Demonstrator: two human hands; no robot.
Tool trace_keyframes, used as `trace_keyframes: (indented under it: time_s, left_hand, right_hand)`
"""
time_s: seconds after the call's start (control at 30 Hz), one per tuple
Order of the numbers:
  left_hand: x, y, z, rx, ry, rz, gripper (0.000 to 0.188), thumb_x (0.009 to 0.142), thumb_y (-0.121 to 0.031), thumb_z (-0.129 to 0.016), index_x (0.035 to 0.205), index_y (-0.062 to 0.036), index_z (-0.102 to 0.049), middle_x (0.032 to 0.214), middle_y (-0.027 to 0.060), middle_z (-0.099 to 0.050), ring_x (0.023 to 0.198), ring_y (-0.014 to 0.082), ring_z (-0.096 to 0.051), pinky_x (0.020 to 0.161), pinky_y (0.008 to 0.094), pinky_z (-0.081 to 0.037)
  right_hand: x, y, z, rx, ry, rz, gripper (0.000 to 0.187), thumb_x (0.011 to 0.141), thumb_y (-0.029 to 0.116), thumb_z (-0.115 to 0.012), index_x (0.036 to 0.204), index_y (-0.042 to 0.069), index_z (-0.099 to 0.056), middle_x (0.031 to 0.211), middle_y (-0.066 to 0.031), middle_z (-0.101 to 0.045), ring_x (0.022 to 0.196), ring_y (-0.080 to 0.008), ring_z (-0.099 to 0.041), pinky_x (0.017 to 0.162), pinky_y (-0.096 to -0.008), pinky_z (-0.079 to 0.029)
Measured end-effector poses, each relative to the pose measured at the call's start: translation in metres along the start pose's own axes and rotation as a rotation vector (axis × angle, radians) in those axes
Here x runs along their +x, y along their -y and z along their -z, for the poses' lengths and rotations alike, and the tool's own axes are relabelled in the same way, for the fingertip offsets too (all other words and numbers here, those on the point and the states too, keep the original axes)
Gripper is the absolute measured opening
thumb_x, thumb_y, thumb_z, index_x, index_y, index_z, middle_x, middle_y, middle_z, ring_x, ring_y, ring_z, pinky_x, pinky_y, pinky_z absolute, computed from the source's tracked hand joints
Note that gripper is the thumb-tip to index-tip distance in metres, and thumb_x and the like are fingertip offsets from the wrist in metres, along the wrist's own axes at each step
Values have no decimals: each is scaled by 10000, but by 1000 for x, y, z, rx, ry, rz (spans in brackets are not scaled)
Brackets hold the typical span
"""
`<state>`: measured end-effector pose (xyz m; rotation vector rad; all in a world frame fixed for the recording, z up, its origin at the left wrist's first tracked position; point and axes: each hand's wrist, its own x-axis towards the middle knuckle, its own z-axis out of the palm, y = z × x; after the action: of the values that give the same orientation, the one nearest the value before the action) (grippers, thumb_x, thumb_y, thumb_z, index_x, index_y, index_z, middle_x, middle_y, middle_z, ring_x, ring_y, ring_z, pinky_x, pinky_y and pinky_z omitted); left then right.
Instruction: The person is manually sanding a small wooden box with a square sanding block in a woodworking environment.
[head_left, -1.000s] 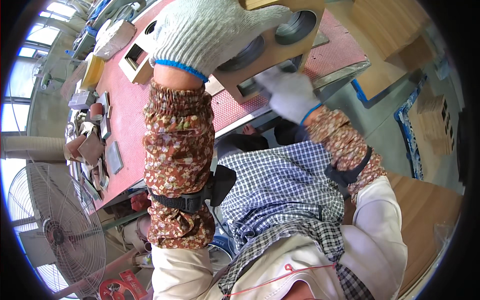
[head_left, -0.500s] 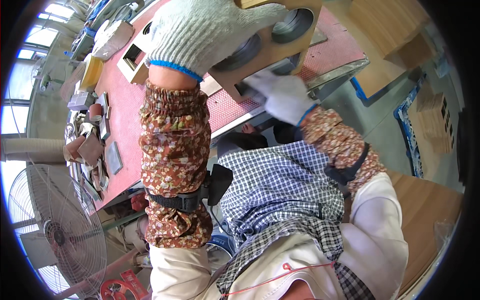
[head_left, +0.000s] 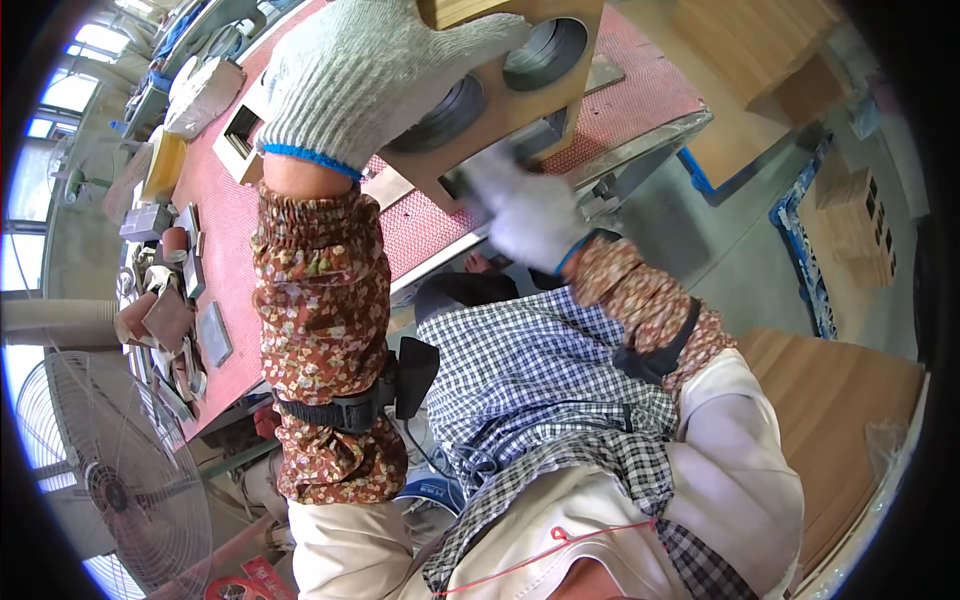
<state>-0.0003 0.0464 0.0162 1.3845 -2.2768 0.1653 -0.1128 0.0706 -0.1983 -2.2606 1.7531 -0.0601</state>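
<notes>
Far left there's a big caged fan (head_left: pixel 115 485), then a jumble of blocks and scraps (head_left: pixel 148 222) along the edge of the pink-topped bench (head_left: pixel 230 270). Next along sits a smaller pale box (head_left: pixel 238 168) with a cut-out window. Then the gloved left hand (head_left: pixel 350 90), lying over the wooden box (head_left: pixel 515 115) with its thumb stretched out across it. The fingers are out of my sight, so I can't tell if it's really gripping or just pressing. The wooden box is on the bench near the front edge, two round holes and a rectangular slot in its face. Looks stiff and fairly hefty to me, maybe slick under knit gloves, and corners might chip if knocked. I'd grab the outer edges or a hole rim, not the flat face. The right hand (head_left: pixel 535 215) is a blur by the slot; no idea if it's closed on anything. Off right, stacked panels (head_left: pixel 850 230).
</notes>
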Motion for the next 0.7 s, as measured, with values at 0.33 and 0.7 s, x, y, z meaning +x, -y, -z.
trace_keyframes:
  time_s: [0.33, 0.7]
  left_hand:
    - [10, 1, -3, 61, 51, 10, 747, 814, -628, -755, 1014, 91, -716, 873, 246, -729, 806, 374, -743, 738, 445, -588]
    - [20, 36, -22, -74, 107, 41, 835, 756, -754, -754, 1064, 22, -726, 809, 216, -744, 694, 322, -752, 621, 444, -596]
  right_hand:
    - [-7, -14, -34, 213, -442, 217, 673, 823, 130, -634, 1486, 181, -530, 1541, -121, -558, 1022, -341, -745, 822, -486, -602]
    - [-68, -104, -28, 818, -1044, 10, 564, 1007, 223, -644, 1471, -72, -518, 1449, -250, -611, 1269, -365, -648, 1099, -433, -506]
